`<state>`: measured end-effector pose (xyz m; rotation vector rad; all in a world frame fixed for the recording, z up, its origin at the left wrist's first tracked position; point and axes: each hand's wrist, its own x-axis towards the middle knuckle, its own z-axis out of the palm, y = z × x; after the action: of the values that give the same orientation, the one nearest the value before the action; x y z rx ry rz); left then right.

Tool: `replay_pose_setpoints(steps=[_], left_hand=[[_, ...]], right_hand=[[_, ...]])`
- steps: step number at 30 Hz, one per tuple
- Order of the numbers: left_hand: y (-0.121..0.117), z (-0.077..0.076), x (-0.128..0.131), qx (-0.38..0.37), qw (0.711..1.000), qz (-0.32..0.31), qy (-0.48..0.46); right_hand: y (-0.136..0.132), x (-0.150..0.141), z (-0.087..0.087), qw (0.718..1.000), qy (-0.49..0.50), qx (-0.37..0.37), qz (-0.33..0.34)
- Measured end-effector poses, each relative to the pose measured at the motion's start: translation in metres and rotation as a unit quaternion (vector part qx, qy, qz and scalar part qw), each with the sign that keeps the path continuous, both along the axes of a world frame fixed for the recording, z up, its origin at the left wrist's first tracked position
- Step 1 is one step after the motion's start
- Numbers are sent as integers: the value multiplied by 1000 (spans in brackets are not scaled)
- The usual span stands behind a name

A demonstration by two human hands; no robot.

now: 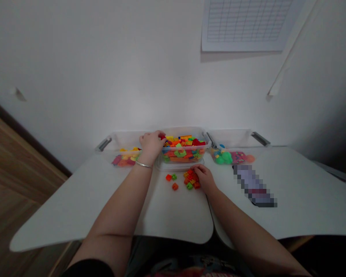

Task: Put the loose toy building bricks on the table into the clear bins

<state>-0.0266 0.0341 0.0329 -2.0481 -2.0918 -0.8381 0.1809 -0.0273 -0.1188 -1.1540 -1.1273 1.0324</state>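
Observation:
My left hand, with a silver bangle at the wrist, is at the left end of the middle clear bin. Its thumb and fingers close around a red building block, just above the heap of colourful blocks. On the white table, my right hand rests against a cluster of orange, red and green building blocks. Its fingers are curled together over the cluster's right side, and what lies under the fingertips is hidden. Left of the cluster sit a red-orange block, a green block and an orange block.
A clear bin with yellow and reddish pieces stands at the left. Another clear bin at the right holds green, pink and orange things. A blurred-out phone lies on the table. The wall rises directly behind.

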Motion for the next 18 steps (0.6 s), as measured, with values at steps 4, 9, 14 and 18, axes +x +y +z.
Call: replay_pose_setpoints(steps=[4,9,14,18], left_hand=[[2,-2,1,-29,999,5,21],[-3,-1,0,7,1000,-16,25],[-28,4,-1,92,994,-51,35],[-59,2,0,122,980,-141,69]], right_hand=[[1,0,1,1000,-3,1,-4],[0,1,0,1000,-7,-3,0],[-1,0,1,1000,-14,-5,2],[-1,-1,3,1000,-18,2,1]])
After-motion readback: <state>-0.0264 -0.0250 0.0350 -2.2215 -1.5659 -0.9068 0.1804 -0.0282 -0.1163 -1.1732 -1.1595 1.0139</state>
